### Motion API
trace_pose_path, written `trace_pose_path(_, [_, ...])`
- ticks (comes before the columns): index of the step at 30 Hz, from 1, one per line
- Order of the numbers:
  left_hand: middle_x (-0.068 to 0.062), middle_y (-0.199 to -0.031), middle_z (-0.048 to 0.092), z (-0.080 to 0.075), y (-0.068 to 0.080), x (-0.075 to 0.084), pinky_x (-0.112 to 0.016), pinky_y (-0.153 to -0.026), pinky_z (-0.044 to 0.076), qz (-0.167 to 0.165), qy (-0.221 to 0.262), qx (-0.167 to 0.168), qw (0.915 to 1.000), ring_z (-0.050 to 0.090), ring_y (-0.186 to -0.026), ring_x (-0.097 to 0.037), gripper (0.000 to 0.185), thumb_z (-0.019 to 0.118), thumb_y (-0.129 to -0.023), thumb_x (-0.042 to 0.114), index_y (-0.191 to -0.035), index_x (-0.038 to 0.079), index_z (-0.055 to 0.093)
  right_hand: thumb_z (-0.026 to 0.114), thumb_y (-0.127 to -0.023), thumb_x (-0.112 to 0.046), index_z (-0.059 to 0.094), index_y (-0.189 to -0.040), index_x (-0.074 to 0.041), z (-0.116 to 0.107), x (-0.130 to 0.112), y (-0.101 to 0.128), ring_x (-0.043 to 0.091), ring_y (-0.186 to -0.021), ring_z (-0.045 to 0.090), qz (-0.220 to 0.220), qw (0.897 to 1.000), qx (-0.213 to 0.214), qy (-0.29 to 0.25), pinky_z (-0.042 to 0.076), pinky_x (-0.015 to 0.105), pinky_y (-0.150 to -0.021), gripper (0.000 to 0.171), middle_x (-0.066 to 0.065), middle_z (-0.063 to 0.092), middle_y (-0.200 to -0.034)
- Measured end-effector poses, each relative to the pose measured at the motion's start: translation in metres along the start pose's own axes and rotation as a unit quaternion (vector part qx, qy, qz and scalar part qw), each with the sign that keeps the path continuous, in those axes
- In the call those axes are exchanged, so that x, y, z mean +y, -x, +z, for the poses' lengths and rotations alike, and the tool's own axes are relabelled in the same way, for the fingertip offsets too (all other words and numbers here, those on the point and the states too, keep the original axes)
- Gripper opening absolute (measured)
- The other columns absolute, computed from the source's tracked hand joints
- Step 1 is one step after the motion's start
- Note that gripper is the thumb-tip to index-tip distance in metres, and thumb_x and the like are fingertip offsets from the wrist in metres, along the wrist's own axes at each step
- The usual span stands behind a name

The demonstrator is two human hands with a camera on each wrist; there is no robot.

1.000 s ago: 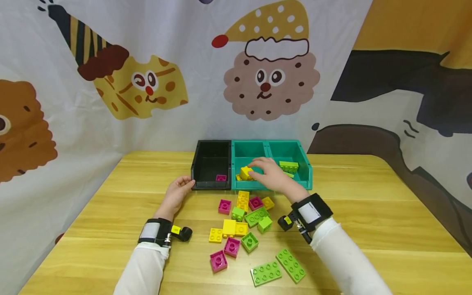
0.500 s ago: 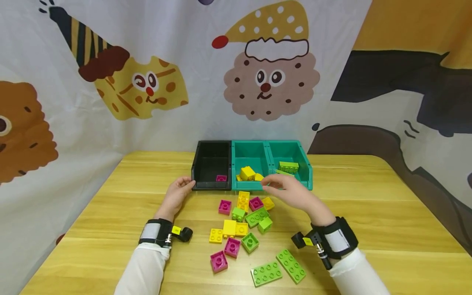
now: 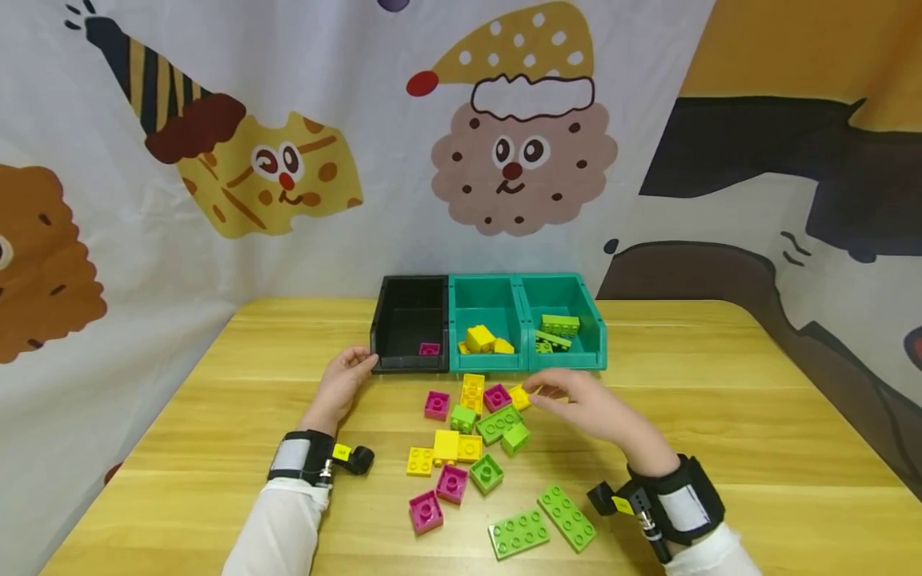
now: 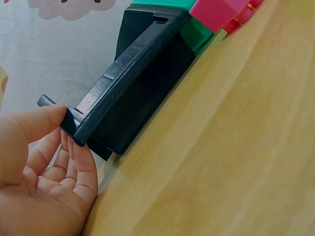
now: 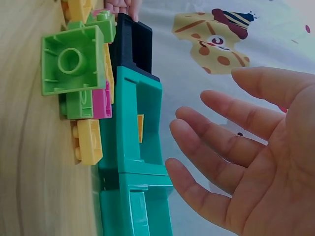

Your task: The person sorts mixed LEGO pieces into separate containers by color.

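My left hand [image 3: 338, 390] pinches the front left corner of the black bin [image 3: 409, 364]. In the left wrist view the thumb lies on the rim [image 4: 115, 73] and the fingers bend beneath it. My right hand [image 3: 587, 406] hovers in front of the teal bins with nothing in it; its fingers are spread and relaxed in the right wrist view. Closest to its fingertips is a small yellow brick [image 3: 519, 398], beside a magenta brick [image 3: 497, 397]. A long green brick [image 3: 500, 424] and a small green brick [image 3: 515, 439] lie just nearer.
The middle teal bin [image 3: 484, 362] holds yellow bricks, the right teal bin [image 3: 569, 360] green ones. One magenta brick [image 3: 430, 350] is in the black bin. Several more bricks are scattered on the wooden table [image 3: 720, 416], including two long green ones [image 3: 567, 518]. A printed cloth hangs behind.
My right hand has left the middle teal bin, where it was at a yellow brick, and come back towards the loose bricks on the table. The left hand stays at the black bin's corner.
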State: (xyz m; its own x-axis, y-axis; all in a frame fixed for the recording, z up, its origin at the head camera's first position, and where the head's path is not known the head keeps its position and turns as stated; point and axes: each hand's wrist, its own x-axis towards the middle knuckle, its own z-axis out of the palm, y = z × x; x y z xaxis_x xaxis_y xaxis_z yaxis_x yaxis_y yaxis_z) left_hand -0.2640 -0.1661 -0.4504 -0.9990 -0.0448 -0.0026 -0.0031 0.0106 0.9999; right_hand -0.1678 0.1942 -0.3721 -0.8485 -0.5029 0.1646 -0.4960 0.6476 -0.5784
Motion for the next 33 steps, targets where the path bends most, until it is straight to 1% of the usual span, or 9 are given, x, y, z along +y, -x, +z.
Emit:
trace_pose_path(6, [0.009, -0.083, 0.05, -0.002, 0.001, -0.001, -0.016, -0.072, 0.043, -0.001, 0.009, -0.001, 1.0, 0.047, -0.077, -0.003, 0.021, 0.056, -0.094, 0.007, -0.111, -0.003, 0.049, 0.055, -0.096, -0.027, 0.062, -0.116, -0.003, 0.004, -0.002, 0.006, 0.018, -0.093, 0.06, -0.002, 0.999, -0.023, 0.023, 0.052, 0.039, -0.082, 0.032, 0.008, 0.065, -0.108])
trace_pose_path(8, [0.009, -0.082, 0.051, -0.002, 0.001, -0.001, -0.016, -0.072, 0.043, 0.0, 0.005, 0.0, 1.0, 0.047, -0.077, -0.004, 0.021, 0.056, -0.094, 0.008, -0.111, -0.003, 0.049, 0.056, -0.095, -0.029, 0.062, -0.116, -0.003, 0.004, -0.006, 0.01, 0.02, -0.095, 0.06, -0.018, 0.998, -0.034, 0.043, 0.052, 0.04, -0.081, 0.034, 0.009, 0.064, -0.111])
trace_pose_path(10, [0.009, -0.083, 0.051, -0.002, 0.001, -0.001, -0.017, -0.072, 0.043, 0.0, 0.002, 0.0, 1.0, 0.047, -0.077, -0.004, 0.021, 0.056, -0.094, 0.008, -0.111, -0.003, 0.05, 0.059, -0.093, -0.033, 0.061, -0.118, -0.005, 0.004, -0.012, 0.015, 0.023, -0.1, 0.06, -0.028, 0.996, -0.056, 0.06, 0.052, 0.042, -0.084, 0.038, 0.009, 0.062, -0.116])
trace_pose_path(13, [0.008, -0.083, 0.051, -0.001, 0.0, -0.002, -0.017, -0.072, 0.044, 0.001, -0.002, 0.001, 1.0, 0.047, -0.077, -0.005, 0.021, 0.056, -0.094, 0.008, -0.111, -0.003, 0.05, 0.064, -0.087, -0.042, 0.058, -0.124, -0.007, 0.005, -0.025, 0.024, 0.029, -0.11, 0.056, -0.031, 0.99, -0.112, 0.081, 0.049, 0.046, -0.09, 0.051, 0.012, 0.056, -0.126])
trace_pose_path(16, [0.008, -0.083, 0.052, -0.001, 0.0, -0.001, -0.017, -0.072, 0.044, 0.001, -0.003, 0.001, 1.0, 0.048, -0.077, -0.004, 0.021, 0.056, -0.094, 0.008, -0.111, -0.003, 0.05, 0.071, -0.079, -0.048, 0.054, -0.131, -0.01, 0.008, -0.038, 0.032, 0.033, -0.119, 0.052, 0.004, 0.982, -0.17, 0.086, 0.045, 0.05, -0.096, 0.066, 0.015, 0.049, -0.135])
trace_pose_path(19, [0.009, -0.082, 0.051, -0.001, 0.0, -0.001, -0.017, -0.071, 0.043, -0.001, 0.0, 0.0, 1.0, 0.047, -0.076, -0.004, 0.022, 0.056, -0.094, 0.008, -0.112, -0.003, 0.05, 0.078, -0.069, -0.049, 0.051, -0.134, -0.015, 0.016, -0.046, 0.037, 0.032, -0.12, 0.051, 0.043, 0.972, -0.212, 0.098, 0.044, 0.051, -0.096, 0.078, 0.014, 0.046, -0.139])
trace_pose_path(25, [0.009, -0.081, 0.05, -0.001, 0.001, 0.0, -0.016, -0.069, 0.042, -0.004, 0.002, 0.001, 1.0, 0.046, -0.074, -0.003, 0.023, 0.057, -0.094, 0.009, -0.113, -0.003, 0.049, 0.088, -0.054, -0.039, 0.054, -0.128, -0.025, 0.031, -0.044, 0.04, 0.025, -0.111, 0.056, 0.079, 0.956, -0.254, 0.125, 0.049, 0.044, -0.091, 0.083, 0.005, 0.05, -0.131])
trace_pose_path(29, [0.008, -0.079, 0.049, -0.001, 0.0, -0.001, -0.017, -0.068, 0.041, -0.002, 0.004, 0.001, 1.0, 0.045, -0.073, -0.004, 0.021, 0.057, -0.094, 0.008, -0.11, -0.002, 0.05, 0.091, -0.049, -0.032, 0.054, -0.123, -0.027, 0.035, -0.042, 0.039, 0.019, -0.1, 0.057, 0.087, 0.953, -0.257, 0.134, 0.052, 0.038, -0.083, 0.083, 0.001, 0.05, -0.12])
trace_pose_path(33, [0.008, -0.08, 0.049, -0.001, 0.0, -0.001, -0.017, -0.068, 0.042, 0.002, 0.002, 0.001, 1.0, 0.046, -0.073, -0.004, 0.019, 0.057, -0.094, 0.009, -0.108, -0.001, 0.05, 0.093, -0.047, -0.028, 0.053, -0.12, -0.028, 0.037, -0.043, 0.039, 0.018, -0.096, 0.054, 0.092, 0.951, -0.255, 0.147, 0.052, 0.036, -0.079, 0.084, 0.0, 0.049, -0.114])
